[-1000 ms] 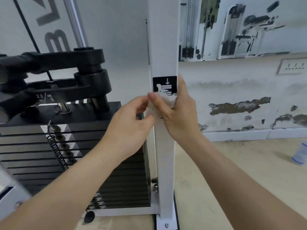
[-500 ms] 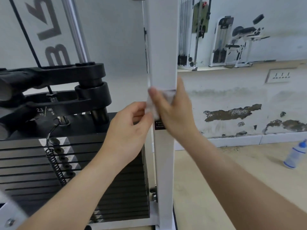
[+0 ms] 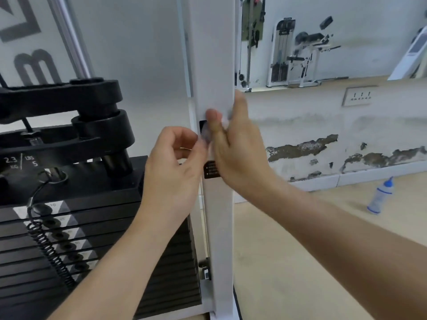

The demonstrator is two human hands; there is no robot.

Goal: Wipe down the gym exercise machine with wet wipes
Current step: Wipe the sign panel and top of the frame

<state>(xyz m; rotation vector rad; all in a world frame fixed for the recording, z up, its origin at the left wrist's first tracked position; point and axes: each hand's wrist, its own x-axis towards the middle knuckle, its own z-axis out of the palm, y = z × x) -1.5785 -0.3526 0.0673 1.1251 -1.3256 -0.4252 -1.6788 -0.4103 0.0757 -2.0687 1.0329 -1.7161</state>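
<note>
A white upright post point(image 3: 215, 54) of the gym machine runs down the middle of the view. My right hand point(image 3: 238, 153) is wrapped around its front at mid height and presses a crumpled white wet wipe point(image 3: 225, 122) against it, over a black sticker. My left hand point(image 3: 173, 172) is just left of the post, fingers curled, and pinches the wipe's lower left edge point(image 3: 206, 137). Most of the wipe is hidden under my right fingers. A small dark label point(image 3: 210, 169) shows on the post below them.
A black weight stack point(image 3: 69, 239) with a coiled pin cord point(image 3: 46, 241) fills the left, under a black pivot arm point(image 3: 69, 105). A plastic bottle with a blue cap point(image 3: 380, 196) stands on the wooden floor at the right. A peeling wall with a socket point(image 3: 359, 95) lies behind.
Both hands and the wipe have slid up the post; the black sticker that showed above my right hand is now almost covered. The view has tilted a little.
</note>
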